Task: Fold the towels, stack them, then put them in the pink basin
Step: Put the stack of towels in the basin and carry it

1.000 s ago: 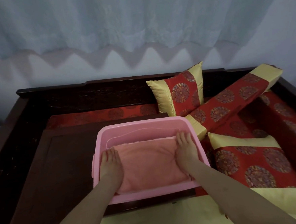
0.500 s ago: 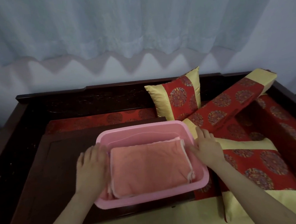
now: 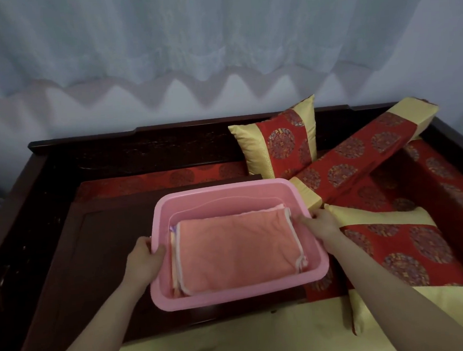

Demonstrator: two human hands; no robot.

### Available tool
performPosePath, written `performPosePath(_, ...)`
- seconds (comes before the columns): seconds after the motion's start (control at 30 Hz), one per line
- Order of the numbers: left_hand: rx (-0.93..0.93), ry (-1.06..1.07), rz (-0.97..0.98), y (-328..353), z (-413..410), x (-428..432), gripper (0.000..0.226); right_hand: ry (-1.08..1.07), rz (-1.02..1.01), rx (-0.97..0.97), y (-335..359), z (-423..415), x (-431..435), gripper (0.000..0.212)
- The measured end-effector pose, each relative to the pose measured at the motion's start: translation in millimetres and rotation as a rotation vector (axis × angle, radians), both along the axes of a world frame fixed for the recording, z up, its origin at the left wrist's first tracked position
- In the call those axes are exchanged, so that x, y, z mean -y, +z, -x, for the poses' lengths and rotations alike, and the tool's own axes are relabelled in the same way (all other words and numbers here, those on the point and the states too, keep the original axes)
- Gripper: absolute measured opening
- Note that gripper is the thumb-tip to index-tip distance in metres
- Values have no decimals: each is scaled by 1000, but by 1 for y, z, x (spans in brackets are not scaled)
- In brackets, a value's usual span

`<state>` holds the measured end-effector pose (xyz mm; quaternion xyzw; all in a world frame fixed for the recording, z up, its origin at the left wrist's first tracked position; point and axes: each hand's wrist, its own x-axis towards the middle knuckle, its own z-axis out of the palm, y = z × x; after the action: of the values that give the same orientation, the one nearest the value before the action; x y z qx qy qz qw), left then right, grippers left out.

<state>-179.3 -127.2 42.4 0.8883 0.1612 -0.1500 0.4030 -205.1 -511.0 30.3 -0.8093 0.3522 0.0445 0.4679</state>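
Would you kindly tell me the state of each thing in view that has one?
pink basin: upright on the dark wooden table, towels inside.
towels: folded, stacked, lying flat in the basin.
left hand: grips the basin's left rim.
right hand: grips the basin's right rim.
square cushion: standing upright against the bench back.
long cushion: tilted, lower end beside the basin.

A rectangular pink plastic basin (image 3: 227,187) sits on the dark wooden table (image 3: 93,253). Inside lies a neat stack of folded towels (image 3: 235,250), flat, the top one salmon-pink with pale edging.
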Motion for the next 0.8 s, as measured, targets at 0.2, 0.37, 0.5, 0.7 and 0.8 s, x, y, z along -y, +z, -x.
performPosePath(0.2,-12,-78,7,17,-7,8,13,-122,-243,-69,28,12,7,37)
performPosePath(0.37,155,-203,109,55,-15,69,12,-289,-332,33,79,66,57,26)
performPosePath(0.5,219,-357,170,85,-6,162,11,-492,-352,159,115,135,129,33)
performPosePath(0.7,274,-622,221,129,49,338,16,-758,-322,250,166,275,254,37)
performPosePath(0.8,282,-736,233,139,99,441,18,-857,-301,286,175,362,328,45)
